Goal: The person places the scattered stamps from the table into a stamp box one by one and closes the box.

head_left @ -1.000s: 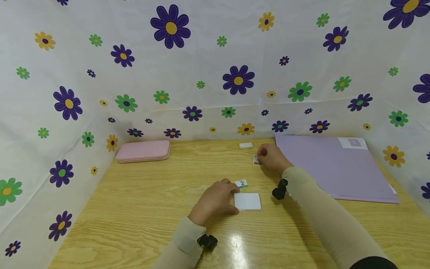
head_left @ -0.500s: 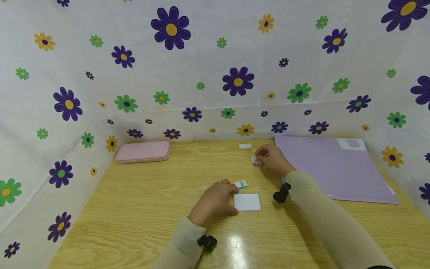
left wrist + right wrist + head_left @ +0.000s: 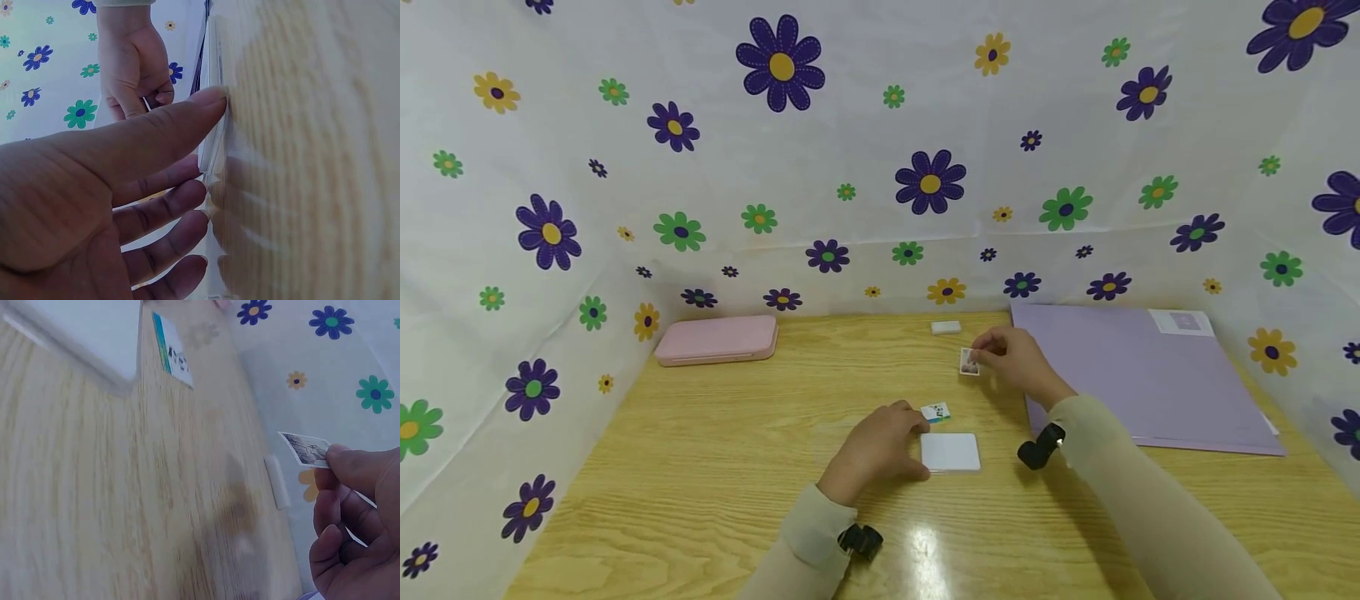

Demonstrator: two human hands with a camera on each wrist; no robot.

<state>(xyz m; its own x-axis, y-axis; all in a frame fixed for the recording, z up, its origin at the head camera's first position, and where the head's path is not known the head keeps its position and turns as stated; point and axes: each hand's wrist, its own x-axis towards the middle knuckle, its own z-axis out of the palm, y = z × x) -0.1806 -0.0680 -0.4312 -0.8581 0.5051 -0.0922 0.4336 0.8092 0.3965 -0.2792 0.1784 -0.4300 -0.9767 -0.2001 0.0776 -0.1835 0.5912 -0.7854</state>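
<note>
My right hand [image 3: 1013, 360] pinches a small stamp [image 3: 306, 449] by its edge, between thumb and index finger. The stamp has a white border and a greyish picture, and is raised above the table in the right wrist view. My left hand [image 3: 880, 446] holds a flat white rectangular pad [image 3: 951, 452] at its left side, thumb at the near corner and index finger at the far one. A clear edge shows under the pad in the left wrist view. Just beyond the pad lies a second stamp [image 3: 936, 412], white with a blue-green strip.
A white eraser-like block [image 3: 946, 327] lies at the back of the wooden table [image 3: 700, 467]. A pink case [image 3: 718, 339] is at the back left. On the right lies a large purple folder [image 3: 1120, 375]. A flowered cloth [image 3: 850, 150] hangs behind.
My right hand has drawn slightly towards me with the stamp, and more of its picture shows. The left hand stays at the pad.
</note>
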